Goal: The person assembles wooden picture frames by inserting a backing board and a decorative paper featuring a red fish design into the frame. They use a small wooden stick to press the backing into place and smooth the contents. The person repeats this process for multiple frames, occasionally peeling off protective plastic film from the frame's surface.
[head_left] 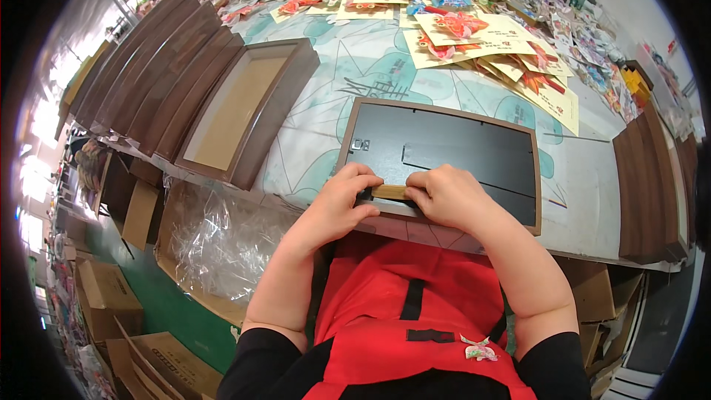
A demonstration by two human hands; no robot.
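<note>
A brown picture frame (442, 109) lies face down on the table in front of me, its black backing board (474, 141) showing. Over its near edge, at the left half, both hands grip a short tan, wood-coloured bar (390, 192). My left hand (346, 196) pinches the left end, thumb below and fingers above. My right hand (449, 196) is closed round the right end, and its fingers hide that part. Something dark shows under the bar, but what kind of tool or piece this is I cannot make out.
Brown frames (159, 74) stand in a row at the left, with one box frame (241, 115) leaning beside them. More brown frames (648, 185) stack at the right. Cream printed sheets (481, 33) pile at the back. Below the left edge, a carton holds clear plastic wrap (226, 241).
</note>
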